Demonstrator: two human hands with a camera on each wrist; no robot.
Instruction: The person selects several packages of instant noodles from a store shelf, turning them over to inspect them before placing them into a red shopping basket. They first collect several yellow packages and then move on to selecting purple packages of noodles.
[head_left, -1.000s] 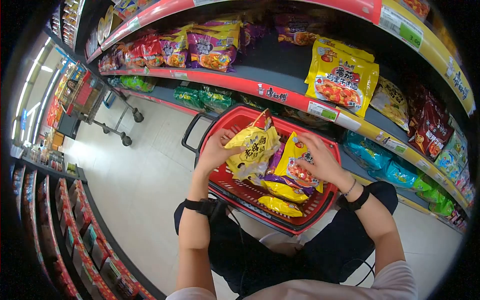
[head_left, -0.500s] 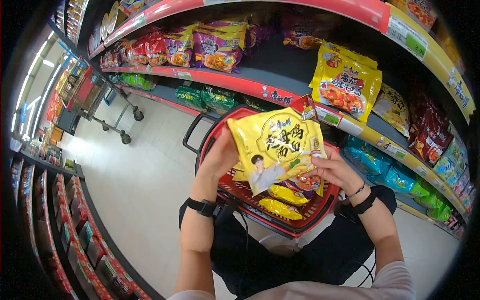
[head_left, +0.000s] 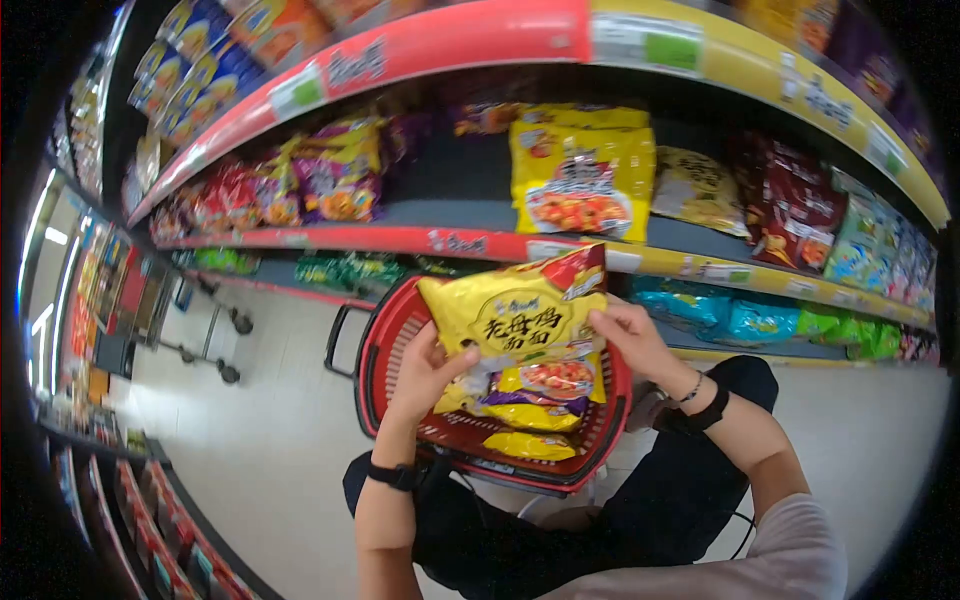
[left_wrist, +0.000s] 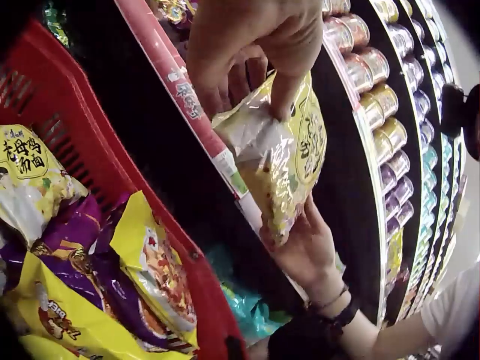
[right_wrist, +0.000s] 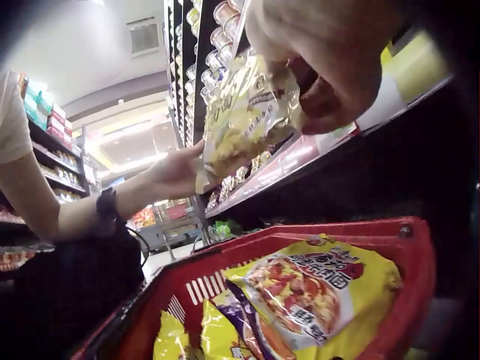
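Note:
A yellow instant noodle bag [head_left: 522,318] with a red corner is held up over the red shopping basket [head_left: 388,322], its printed front towards the head camera. My left hand [head_left: 425,375] grips its left side, thumb on the front. At the opposite end, the fingers of my right hand [head_left: 635,340] pinch the bag near the red corner. The right wrist view shows that hand [right_wrist: 326,56] curled at the bag's edge. Below, the basket contains several noodle bags, including a yellow one with a tomato noodle picture [right_wrist: 307,296] and purple-and-yellow ones [left_wrist: 71,236].
A shelf right behind the basket carries yellow noodle bags [head_left: 583,180], a paler yellow bag [head_left: 697,190] and dark red bags [head_left: 795,205]. Teal bags [head_left: 765,318] lie on the lower shelf. A shopping cart [head_left: 190,310] stands in the aisle at left.
The left hand has raised the yellow noodle bag out of the basket. My right hand has left the tomato noodle bag and taken the raised bag's other end. The head view has tilted up towards the shelves.

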